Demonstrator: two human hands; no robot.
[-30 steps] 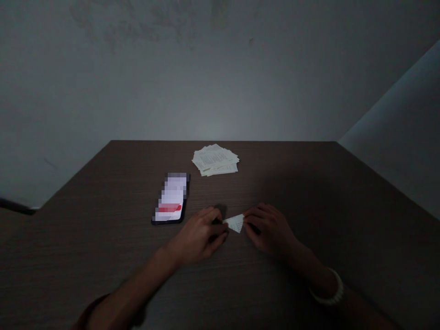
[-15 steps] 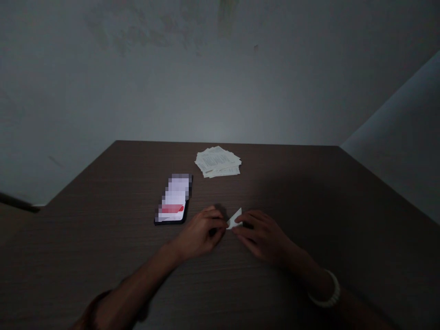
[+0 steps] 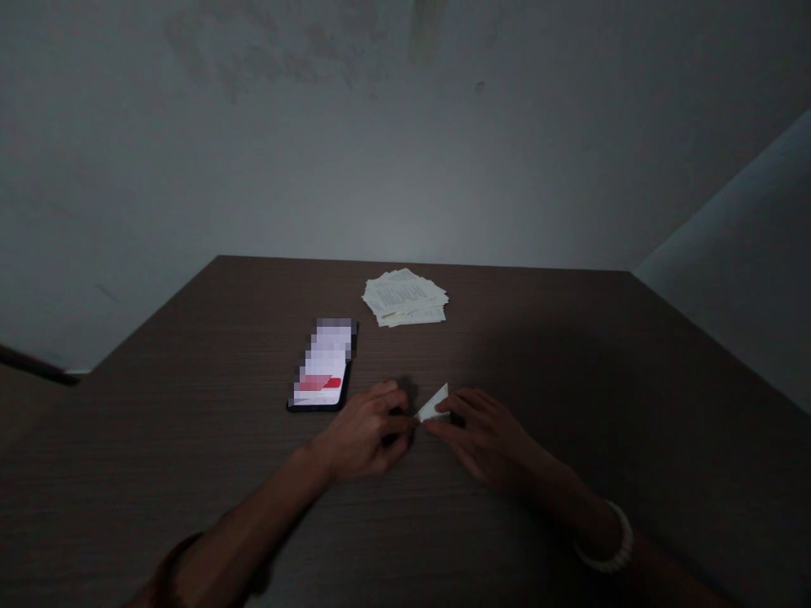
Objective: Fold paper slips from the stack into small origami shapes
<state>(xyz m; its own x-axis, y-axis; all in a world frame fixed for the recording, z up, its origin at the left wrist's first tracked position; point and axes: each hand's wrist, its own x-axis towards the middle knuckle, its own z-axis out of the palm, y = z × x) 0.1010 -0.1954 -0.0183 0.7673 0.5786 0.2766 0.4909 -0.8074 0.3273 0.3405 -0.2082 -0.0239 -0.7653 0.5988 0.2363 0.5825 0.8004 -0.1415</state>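
Between my hands is a small white piece of folded paper (image 3: 434,404), its visible part a triangle with the point upward. My left hand (image 3: 371,429) pinches its left corner with thumb and forefinger, the other fingers curled. From the right, my right hand (image 3: 485,435) grips the paper between thumb and fingers, covering its right side. Both hands rest low over the brown tabletop (image 3: 393,532). A phone (image 3: 324,363) with a lit, partly blurred screen lies just beyond my left hand.
A loose stack of printed paper sheets (image 3: 405,297) lies near the table's far edge. Behind it rises a grey wall (image 3: 405,169) with stained patches. A pale bracelet (image 3: 617,540) circles my right wrist. The room is dim.
The view has shifted slightly. My right thumb has slid a little left along the paper's lower edge, close to my left fingertips. The paper stays in both hands.
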